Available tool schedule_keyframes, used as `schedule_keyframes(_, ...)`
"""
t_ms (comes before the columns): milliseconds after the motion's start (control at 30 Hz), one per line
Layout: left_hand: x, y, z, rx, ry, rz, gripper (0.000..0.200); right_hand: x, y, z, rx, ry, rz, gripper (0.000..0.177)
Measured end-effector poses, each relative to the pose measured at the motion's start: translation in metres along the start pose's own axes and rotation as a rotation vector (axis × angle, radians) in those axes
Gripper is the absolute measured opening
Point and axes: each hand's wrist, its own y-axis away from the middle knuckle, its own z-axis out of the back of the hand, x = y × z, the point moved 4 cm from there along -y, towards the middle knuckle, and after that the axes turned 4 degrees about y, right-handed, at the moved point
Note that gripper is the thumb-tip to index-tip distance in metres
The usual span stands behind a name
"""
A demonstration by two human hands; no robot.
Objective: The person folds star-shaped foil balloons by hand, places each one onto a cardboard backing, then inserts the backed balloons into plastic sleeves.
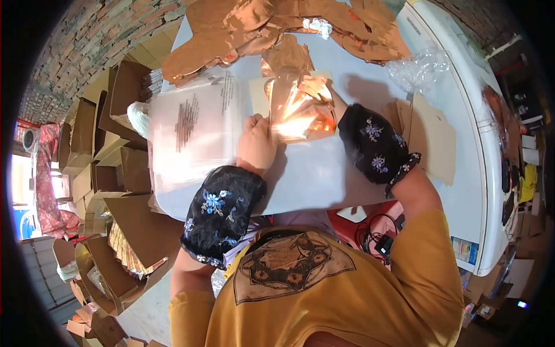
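Note:
A shiny copper-coloured foil piece (303,110) lies over a pale card (260,95) near the middle of the table. My left hand (257,143) is closed at the lower left edge of the foil, fingers curled in and knuckles up. At the foil's right edge is my right hand (340,109); only a small part of it shows past the black flowered sleeve, and its fingers are hidden. To the left lies a stack of clear plastic bags (196,124) with printed text. More copper foil (248,34) is heaped at the table's far end.
Brown card sheets (430,139) lie on the right of the white table (306,179), with crumpled clear plastic (422,69) behind them. A white appliance (462,87) borders the right side. Open cardboard boxes (139,225) crowd the left. Black cables (376,231) hang below the front edge.

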Motion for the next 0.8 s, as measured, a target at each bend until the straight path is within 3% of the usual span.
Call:
schedule_keyframes(100, 0.001, -0.006, 0.001, -0.005, -0.079, 0.061, 0.039, 0.069, 0.035, -0.070, 0.057, 0.785, 0.388, 0.044)
schedule_keyframes(133, 0.002, -0.007, 0.000, 0.012, -0.093, 0.066, 0.041, 0.074, 0.030, -0.069, 0.100, 0.599, 0.330, 0.044)
schedule_keyframes(267, 0.003, -0.010, -0.004, -0.038, -0.145, 0.057, 0.037, 0.076, 0.037, -0.069, -0.116, 0.049, 0.255, 0.051)
schedule_keyframes(567, 0.004, -0.015, 0.000, 0.061, -0.189, 0.093, 0.038, 0.072, 0.035, -0.076, -0.113, 0.611, 0.451, 0.052)
schedule_keyframes(667, 0.008, -0.015, 0.001, 0.080, -0.137, 0.079, 0.043, 0.064, 0.028, -0.073, -0.080, 0.665, 0.520, 0.047)
schedule_keyframes(800, 0.008, -0.014, 0.002, 0.113, -0.046, 0.050, 0.049, 0.057, 0.031, -0.070, -0.186, 0.892, 0.452, 0.041)
